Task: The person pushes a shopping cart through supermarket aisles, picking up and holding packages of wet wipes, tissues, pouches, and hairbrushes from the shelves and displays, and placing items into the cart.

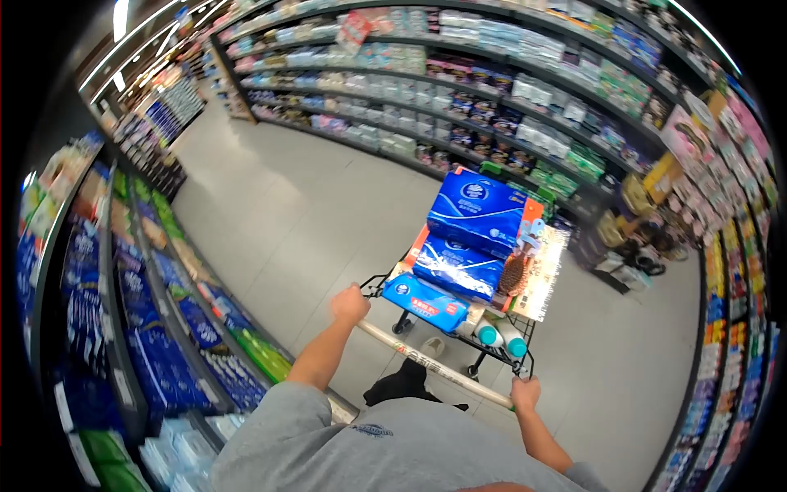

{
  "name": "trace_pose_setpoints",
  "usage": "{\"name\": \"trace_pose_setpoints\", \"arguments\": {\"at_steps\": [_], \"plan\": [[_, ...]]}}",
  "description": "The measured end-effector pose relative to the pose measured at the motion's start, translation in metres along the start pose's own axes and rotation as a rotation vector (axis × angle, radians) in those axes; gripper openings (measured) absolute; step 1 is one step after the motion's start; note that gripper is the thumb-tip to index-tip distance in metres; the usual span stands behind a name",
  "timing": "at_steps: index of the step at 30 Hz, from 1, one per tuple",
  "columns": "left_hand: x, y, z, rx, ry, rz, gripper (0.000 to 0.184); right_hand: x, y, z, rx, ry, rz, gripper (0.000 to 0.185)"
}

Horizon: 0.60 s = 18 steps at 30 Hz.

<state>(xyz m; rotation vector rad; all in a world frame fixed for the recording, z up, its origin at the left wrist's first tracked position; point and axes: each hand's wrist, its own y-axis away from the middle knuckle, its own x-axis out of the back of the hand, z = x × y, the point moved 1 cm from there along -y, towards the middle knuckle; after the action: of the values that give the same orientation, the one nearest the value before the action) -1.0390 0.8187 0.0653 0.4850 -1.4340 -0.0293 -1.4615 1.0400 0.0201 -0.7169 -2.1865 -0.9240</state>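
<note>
My left hand [350, 304] is closed around the left end of the shopping cart's handle [438, 366]. At the handle's right end, my right hand [525, 393] grips the same bar. In front of me the cart [531, 332] carries two large blue tissue packs [477, 215], one behind the other. Nearer the handle lies a smaller blue pack of wipes [425, 302]. A brown hairbrush [515, 272] rests beside the blue packs on the right. Two bottles with teal caps [511, 338] lie at the cart's near right corner.
A long curved shelf [459, 102] of packaged goods runs across the far side. Low shelves [164, 328] with blue packs stand close on my left. More stocked shelves [725, 344] line the right. Tiled floor [270, 197] stretches ahead to the left. A display of hanging items [631, 213] stands at the far right.
</note>
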Motion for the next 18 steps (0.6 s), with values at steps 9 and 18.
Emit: {"name": "trace_pose_setpoints", "arguments": {"at_steps": [9, 18], "plan": [[0.007, 0.059, -0.060, 0.152, 0.087, -0.004, 0.027, 0.023, 0.009, -0.030, 0.057, 0.036, -0.147, 0.021], [0.005, 0.105, -0.108, 0.293, 0.150, 0.023, 0.027, 0.018, 0.020, -0.075, 0.166, 0.038, -0.257, 0.020]]}}
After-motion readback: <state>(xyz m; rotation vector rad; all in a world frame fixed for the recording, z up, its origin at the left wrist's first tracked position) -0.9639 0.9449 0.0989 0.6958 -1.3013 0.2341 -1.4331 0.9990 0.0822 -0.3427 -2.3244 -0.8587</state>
